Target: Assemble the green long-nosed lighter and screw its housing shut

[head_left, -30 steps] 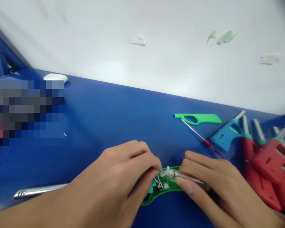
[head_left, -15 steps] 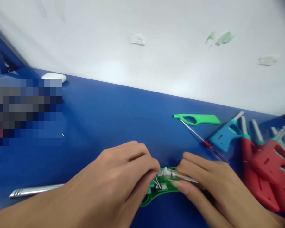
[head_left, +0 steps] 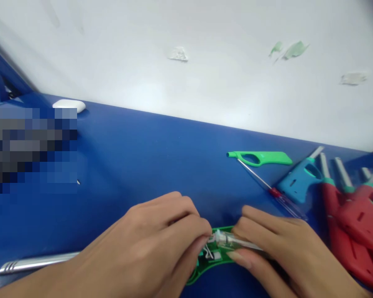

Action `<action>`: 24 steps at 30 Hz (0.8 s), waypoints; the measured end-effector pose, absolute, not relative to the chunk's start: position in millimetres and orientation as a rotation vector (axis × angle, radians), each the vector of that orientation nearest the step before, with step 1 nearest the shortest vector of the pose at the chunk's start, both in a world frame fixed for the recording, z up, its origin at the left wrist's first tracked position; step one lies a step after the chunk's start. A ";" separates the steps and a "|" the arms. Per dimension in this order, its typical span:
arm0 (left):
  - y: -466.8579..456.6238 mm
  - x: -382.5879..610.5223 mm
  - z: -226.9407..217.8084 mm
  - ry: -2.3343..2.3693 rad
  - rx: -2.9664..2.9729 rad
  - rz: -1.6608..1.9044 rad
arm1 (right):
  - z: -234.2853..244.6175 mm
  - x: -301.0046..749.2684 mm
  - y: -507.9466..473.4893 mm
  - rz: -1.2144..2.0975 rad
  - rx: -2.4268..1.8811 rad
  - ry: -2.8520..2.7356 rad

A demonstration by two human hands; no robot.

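Note:
Low in the middle, my left hand and my right hand meet over an open green plastic lighter shell lying on the blue table. My right fingers pinch a clear gas tube with a white valve tip against the shell. The fingertips of my left hand are pressed together at the tube's tip, beside small white wires and parts inside the shell. Most of the shell is hidden under both hands.
A silver metal tube lies at the lower left. Further back on the right are a green lighter half, a red-handled screwdriver, a blue lighter and several red lighters. A white object sits at the table's far edge by the white wall.
Both hands and the shell sit slightly lower in the picture as the view tilted up; the grip on the tube and shell is unchanged.

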State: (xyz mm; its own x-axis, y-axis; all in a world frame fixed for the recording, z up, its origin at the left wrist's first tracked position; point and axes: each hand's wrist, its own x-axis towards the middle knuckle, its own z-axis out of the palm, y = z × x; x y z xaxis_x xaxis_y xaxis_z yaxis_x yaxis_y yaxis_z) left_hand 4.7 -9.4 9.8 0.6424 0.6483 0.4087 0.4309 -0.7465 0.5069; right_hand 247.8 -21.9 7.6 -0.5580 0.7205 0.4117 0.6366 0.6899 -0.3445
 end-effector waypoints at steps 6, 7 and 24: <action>-8.0 4.5 10.6 0.844 2.485 0.878 | 7.4 248.7 -23.8 0.195 -1.039 -2.401; -8.0 4.4 10.6 0.830 2.484 0.894 | 7.3 248.9 -23.9 0.189 -1.041 -2.407; -8.5 4.1 10.8 0.858 2.501 0.929 | 8.6 250.2 -25.1 0.143 -1.044 -2.401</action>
State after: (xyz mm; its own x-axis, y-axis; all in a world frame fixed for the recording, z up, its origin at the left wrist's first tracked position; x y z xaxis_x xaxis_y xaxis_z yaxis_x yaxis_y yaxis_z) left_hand 4.1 -8.5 10.8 0.6045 0.6410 0.4731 0.4206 -0.7611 0.4938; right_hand 250.2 -25.1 8.6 -0.5721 0.7078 0.4143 0.6538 0.6986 -0.2906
